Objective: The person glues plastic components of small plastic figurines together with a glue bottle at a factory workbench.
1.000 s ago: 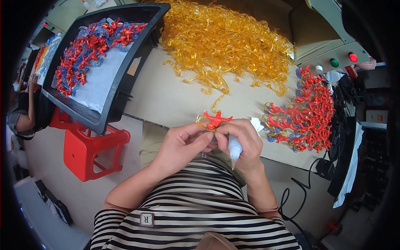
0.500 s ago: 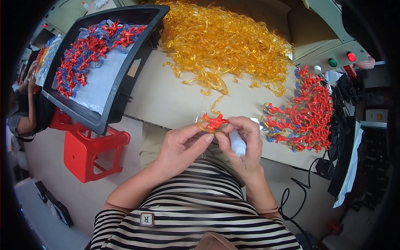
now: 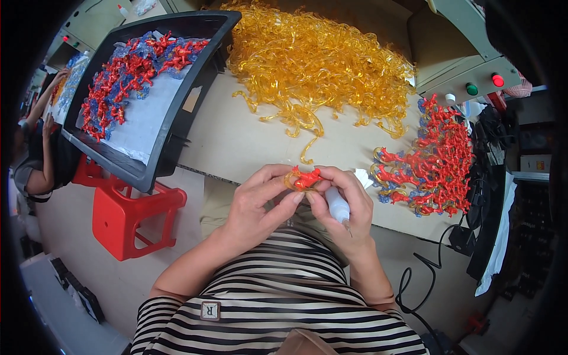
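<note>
Between my two hands, just past the table's near edge, is a small red plastic figure (image 3: 306, 178) with a clear amber curled strip (image 3: 291, 180) against it. My left hand (image 3: 260, 198) pinches the figure and strip from the left, thumb and fingertips closed. From the right, my right hand (image 3: 346, 198) grips the figure with its fingertips. A small white squeeze bottle (image 3: 338, 206) with a thin needle tip is tucked in that same hand, its tip pointing down toward me. The fingers hide part of the figure.
A heap of amber curled strips (image 3: 319, 59) covers the table's back. Red figures with blue and amber parts (image 3: 438, 163) lie at right. A black tray (image 3: 168, 127) holds red and blue pieces at left, above a red stool (image 3: 112, 219). Another person's arm (image 3: 47, 148) shows far left.
The fingers of both hands have closed in further around the red figure, and it has turned slightly. The other person's hands at far left have moved.
</note>
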A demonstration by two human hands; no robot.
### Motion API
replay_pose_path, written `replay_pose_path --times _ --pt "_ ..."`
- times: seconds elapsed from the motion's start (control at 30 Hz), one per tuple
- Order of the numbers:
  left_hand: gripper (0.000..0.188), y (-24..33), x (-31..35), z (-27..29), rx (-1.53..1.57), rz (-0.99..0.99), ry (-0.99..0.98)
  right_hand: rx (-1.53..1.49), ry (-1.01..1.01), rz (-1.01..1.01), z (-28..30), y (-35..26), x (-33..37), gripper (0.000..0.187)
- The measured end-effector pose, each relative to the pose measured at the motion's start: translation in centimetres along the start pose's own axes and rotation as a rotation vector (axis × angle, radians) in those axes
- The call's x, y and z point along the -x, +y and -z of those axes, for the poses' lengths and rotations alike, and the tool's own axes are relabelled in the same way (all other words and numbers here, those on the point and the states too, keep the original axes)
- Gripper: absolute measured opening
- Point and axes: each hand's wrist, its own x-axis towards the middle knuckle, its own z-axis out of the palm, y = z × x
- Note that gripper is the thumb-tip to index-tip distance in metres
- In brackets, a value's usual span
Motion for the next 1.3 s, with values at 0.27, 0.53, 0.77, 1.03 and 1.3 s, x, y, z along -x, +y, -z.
replay_pose_path --times 0.27,0.53,0.77,1.03,1.3 --pt "0.025 -0.2 -0.2 0.1 -0.096 -0.077 0.009 0.071 -0.01 0.012 0.6 -0.7 -0.3 0.042" --pt "0.025 -0.4 -0.2 0.0 -0.124 -0.113 0.01 0.065 -0.058 0.039 0.6 -0.9 -0.5 0.042" --pt "0.026 -0.2 0.0 0.1 -0.099 -0.046 0.0 0.065 -0.039 0.054 0.4 -0.7 -0.3 0.045" --pt "0.022 -0.2 -0.2 1.6 0.098 -0.03 -0.172 0.002 -0.08 0.043 1.1 -1.0 -0.5 0.045" --pt "0.016 -1.4 -1.2 3.7 0.456 0.292 -0.455 -0.165 -0.238 -0.083 1.9 -1.8 -0.5 0.045"
